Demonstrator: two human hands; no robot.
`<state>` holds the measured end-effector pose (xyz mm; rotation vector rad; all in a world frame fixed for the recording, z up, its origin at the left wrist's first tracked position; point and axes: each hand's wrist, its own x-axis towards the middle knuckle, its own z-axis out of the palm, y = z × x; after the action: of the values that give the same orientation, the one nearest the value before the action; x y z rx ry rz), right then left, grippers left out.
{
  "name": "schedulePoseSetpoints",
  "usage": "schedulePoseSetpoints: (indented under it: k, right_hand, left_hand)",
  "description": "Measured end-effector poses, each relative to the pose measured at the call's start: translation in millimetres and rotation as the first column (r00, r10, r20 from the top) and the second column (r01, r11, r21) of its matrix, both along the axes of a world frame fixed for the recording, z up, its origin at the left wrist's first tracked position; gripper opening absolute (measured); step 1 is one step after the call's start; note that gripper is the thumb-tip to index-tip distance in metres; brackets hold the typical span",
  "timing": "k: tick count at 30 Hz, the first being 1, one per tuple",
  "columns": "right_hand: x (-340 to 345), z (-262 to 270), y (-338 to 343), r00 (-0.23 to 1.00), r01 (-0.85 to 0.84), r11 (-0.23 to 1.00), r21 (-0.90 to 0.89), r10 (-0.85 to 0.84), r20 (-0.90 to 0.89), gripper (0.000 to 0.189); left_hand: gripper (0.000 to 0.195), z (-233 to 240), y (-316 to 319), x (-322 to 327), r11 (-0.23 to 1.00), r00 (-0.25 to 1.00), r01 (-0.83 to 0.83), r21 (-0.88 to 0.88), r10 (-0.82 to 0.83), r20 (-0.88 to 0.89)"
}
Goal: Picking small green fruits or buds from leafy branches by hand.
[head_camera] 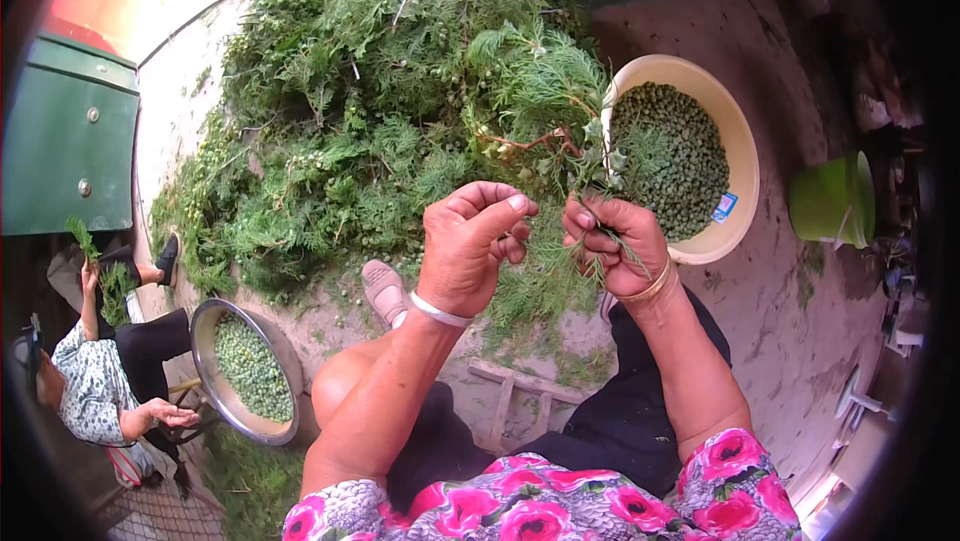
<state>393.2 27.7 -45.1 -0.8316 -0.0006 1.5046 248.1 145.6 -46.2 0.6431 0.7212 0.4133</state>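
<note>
My right hand point(619, 241) grips a leafy conifer sprig point(581, 139), probably arborvitae, with pale green cones on its reddish stem. The sprig's foliage spreads above the fist, and thin green ends poke out below the fingers. To the left of it, apart from the sprig, my left hand point(480, 241) is curled with the thumb against the index finger; nothing shows in it. Just beyond my right hand stands a cream plastic basin point(739, 158) bearing a label. Small green cones point(675, 166) fill much of it, and a bit of foliage lies on them.
A large heap of cut conifer branches point(360, 105) covers the ground ahead. At left, a seated person point(94, 391) holds a sprig beside a metal basin point(289, 421) of green cones. A wooden frame point(506, 398) lies between my legs. A green bucket point(829, 203) stands at right.
</note>
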Motion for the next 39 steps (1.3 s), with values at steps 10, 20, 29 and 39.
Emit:
schedulePoseSetpoints:
  k: [10, 20, 29, 39]
  right_hand:
    - [-9, -9, -4, 0.997, -0.075, 0.997, 0.015, 0.075, -0.003, 0.015]
    - [-10, 1, -2, 0.991, -0.114, 0.987, -0.117, 0.12, 0.05, 0.016]
    - [5, -13, -11, 0.989, -0.043, 0.997, 0.069, 0.053, -0.136, 0.011]
    - [-14, -1, 5, 0.851, -0.054, 0.995, -0.08, 0.088, 0.518, 0.015]
  left_hand:
    - [0.024, -16, -9, 17, 0.56, 0.961, 0.085, 0.824, 0.172, -0.216]
    - [0.004, -5, 14, 3, 0.974, 0.968, -0.216, 0.066, 0.223, -0.113]
    - [0.006, -18, 71, -30, 0.877, 0.953, -0.151, -0.456, 0.251, 0.167]
    - [0.016, 27, 34, -14, 0.976, 0.972, -0.108, 0.191, 0.063, 0.228]
